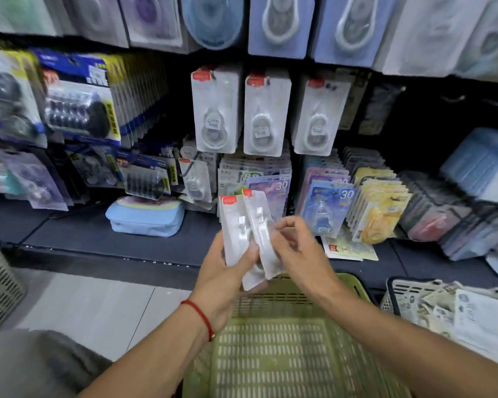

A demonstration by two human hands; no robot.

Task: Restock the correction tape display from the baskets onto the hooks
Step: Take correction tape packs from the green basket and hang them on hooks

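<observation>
Sorting step, above the green basket (285, 354). Left hand (224, 271) grips a small stack of white correction tape packs (242, 231); right hand (296, 248) pinches the front pack. Next, probably: separate one, align its hang-hole with a hook among the matching hung packs (266, 113).

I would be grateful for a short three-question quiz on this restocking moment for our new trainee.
1. True or false: the green basket below the hands shows no packs inside it.
2. Which hand wears the red string bracelet?
A. left hand
B. right hand
C. both
3. Fill in: the white correction tape packs in the hands have ___ tabs at the top, like the three rows of white packs hanging on the hooks above.

Key
1. True: only its bare mesh floor shows.
2. A.
3. Red.
</observation>
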